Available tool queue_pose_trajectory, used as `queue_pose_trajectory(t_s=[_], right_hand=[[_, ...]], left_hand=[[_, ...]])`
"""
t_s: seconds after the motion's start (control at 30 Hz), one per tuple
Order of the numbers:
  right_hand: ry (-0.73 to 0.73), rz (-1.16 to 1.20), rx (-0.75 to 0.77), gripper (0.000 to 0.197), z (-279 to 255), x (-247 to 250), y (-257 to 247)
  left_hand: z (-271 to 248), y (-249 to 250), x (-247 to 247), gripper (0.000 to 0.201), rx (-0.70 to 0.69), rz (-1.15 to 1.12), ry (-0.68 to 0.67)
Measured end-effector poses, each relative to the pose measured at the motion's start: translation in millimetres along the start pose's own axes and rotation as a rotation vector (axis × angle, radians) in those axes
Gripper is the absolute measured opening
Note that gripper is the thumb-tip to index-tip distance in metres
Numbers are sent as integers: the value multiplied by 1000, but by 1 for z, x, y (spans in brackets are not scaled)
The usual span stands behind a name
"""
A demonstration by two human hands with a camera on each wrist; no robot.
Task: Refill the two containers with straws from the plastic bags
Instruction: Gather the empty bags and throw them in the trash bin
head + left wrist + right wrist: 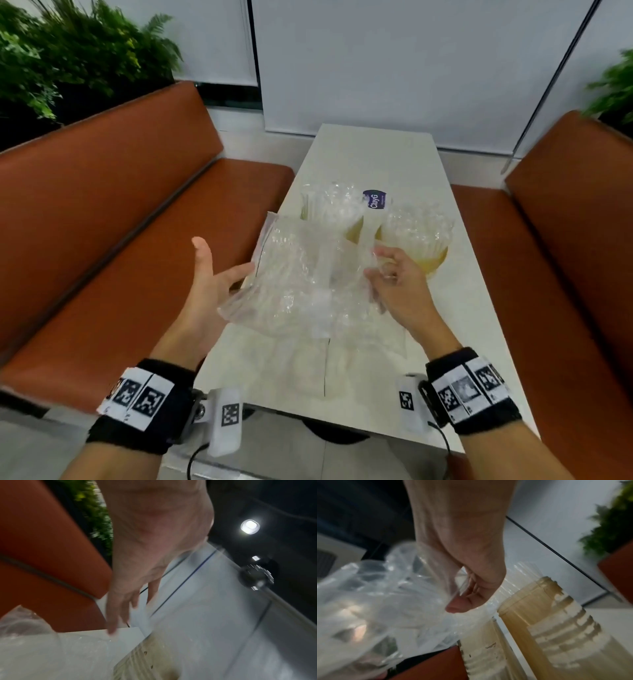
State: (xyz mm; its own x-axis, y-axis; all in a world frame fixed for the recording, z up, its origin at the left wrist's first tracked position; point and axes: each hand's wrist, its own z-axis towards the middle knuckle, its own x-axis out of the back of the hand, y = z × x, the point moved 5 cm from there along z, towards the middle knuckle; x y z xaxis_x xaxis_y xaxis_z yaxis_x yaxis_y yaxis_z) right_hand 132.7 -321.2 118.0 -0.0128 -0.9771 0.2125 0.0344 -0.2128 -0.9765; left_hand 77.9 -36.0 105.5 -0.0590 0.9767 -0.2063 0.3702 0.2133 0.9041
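Two hands [212, 277] [399, 281], two straw-filled containers [329, 212] [419, 236], two orange benches [102, 212] [565, 257], one table [373, 154].

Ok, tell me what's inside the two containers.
Clear straws stand in both containers, poking above the rims. The plastic bag in the right hand hides part of the left one.

**Both hands raised, forearms forward**

Left hand [209, 274]: palm turned inward, fingers [113, 616] straight and spread, thumb up. Right hand [399, 277]: fingers curled, pinching thin film at the fingertips. Black marker bands on both wrists.
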Motion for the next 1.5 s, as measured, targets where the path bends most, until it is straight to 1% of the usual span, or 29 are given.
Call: queue_pose_trajectory(t_s=[0.03,0.07,0.13,0.2,0.23,0.3,0.37,0.4,0.43,0.47,0.53,0.6,0.67,0.73,0.8,0.87,0.9,0.93,0.97,1.0,1.03,1.07,1.17,1.2,1.27,1.33,1.37,1.43,1.5], right_hand=[[24,-20,16,31,0,-4,4],[28,-30,20,29,-1,-9,8],[6,29,-36,26,-4,-24,24],[-8,206,-208,21,-8,-40,46],[3,282,-291,19,-11,-45,57],[55,203,-357,21,-16,-47,77],[111,38,-406,23,-22,-43,97],[123,-45,-433,19,-24,-43,105],[113,-179,-446,12,-25,-43,115],[80,-364,-444,5,-25,-46,121],[5,-640,-465,12,-27,-54,132],[15,-677,-493,20,-29,-60,137],[77,-550,-542,49,-28,-61,142],[109,-349,-623,77,-25,-65,145],[73,-174,-665,95,-24,-72,141],[5,-78,-672,101,-21,-77,138],[-51,-41,-676,98,-21,-79,139],[-127,-5,-673,90,-21,-82,139],[-219,16,-660,82,-21,-85,140],[-300,0,-630,73,-21,-88,139],[-352,-43,-584,64,-21,-88,136],[-363,-79,-528,53,-19,-86,131],[-327,-22,-374,22,-14,-68,103],[-325,28,-341,21,-13,-58,94],[-365,110,-275,29,-14,-38,73],[-411,153,-124,48,-19,-19,52],[-417,142,-24,52,-22,-8,43],[-450,163,147,45,-31,2,18],[-452,174,209,30,-30,10,6]], left_hand=[[3,1,12,125,19,68,83],[4,5,20,122,3,151,140],[5,12,20,97,-57,304,142],[12,7,17,65,-44,418,115],[18,1,19,54,-39,454,122],[30,-6,28,34,-83,523,187],[40,-4,41,17,-197,661,309],[44,-3,46,11,-255,747,355],[49,-5,50,10,-287,830,375],[56,-11,54,12,-280,908,372],[69,-30,63,13,-125,1100,347],[76,-50,70,10,73,1221,280],[80,-64,75,14,156,1182,224],[82,-70,78,27,125,1146,234],[82,-70,85,48,90,1035,294],[80,-68,92,70,90,943,323],[78,-66,94,65,83,927,313],[77,-63,95,44,55,903,302],[75,-60,95,20,13,872,286],[71,-56,92,13,-26,838,264],[67,-51,89,16,-61,804,235],[63,-45,84,18,-84,759,194],[48,-25,69,26,-129,560,73],[42,-17,63,26,-137,469,33],[35,-4,50,28,-180,357,-34],[33,4,42,29,-223,275,-71],[33,6,37,27,-238,242,-88],[33,8,28,23,-281,218,-120],[32,7,20,16,-313,260,-160]])
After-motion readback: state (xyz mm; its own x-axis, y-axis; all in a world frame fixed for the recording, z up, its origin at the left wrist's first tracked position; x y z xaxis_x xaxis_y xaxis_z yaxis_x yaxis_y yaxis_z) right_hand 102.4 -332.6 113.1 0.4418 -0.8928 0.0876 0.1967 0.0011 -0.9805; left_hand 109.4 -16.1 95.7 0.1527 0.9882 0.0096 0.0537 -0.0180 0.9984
